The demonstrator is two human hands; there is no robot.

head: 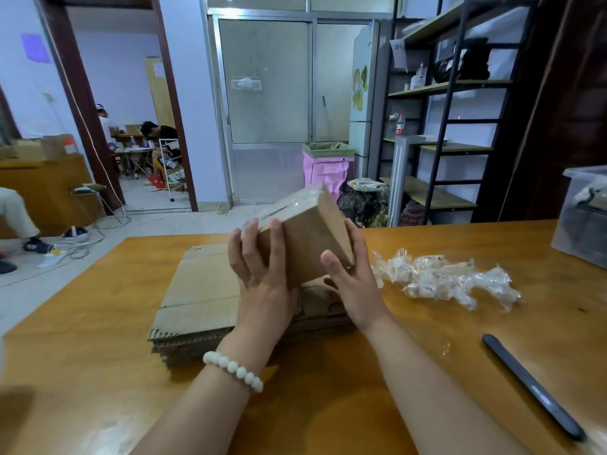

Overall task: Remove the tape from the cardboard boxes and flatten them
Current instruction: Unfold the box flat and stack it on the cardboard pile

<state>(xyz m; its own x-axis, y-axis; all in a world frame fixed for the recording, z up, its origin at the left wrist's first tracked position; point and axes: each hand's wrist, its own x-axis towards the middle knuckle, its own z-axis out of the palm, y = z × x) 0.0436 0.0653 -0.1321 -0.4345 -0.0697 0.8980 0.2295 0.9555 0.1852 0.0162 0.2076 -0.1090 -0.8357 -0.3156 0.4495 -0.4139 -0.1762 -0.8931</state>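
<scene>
A small brown cardboard box (312, 234) is held tilted above the table, its far top face covered in clear tape (292, 205). My left hand (259, 257) grips the box's left side, thumb on the near face and fingers curled round the taped edge. My right hand (351, 274) grips its right side, thumb on the lower corner. Under the hands lies a stack of flattened cardboard boxes (200, 300) on the wooden table (98, 356).
A heap of crumpled clear tape (443, 280) lies to the right of the stack. A dark cutter or pen (532, 387) lies at the near right. A grey plastic bin (581, 218) stands at the table's far right. Beyond the table are shelves and rubbish bags.
</scene>
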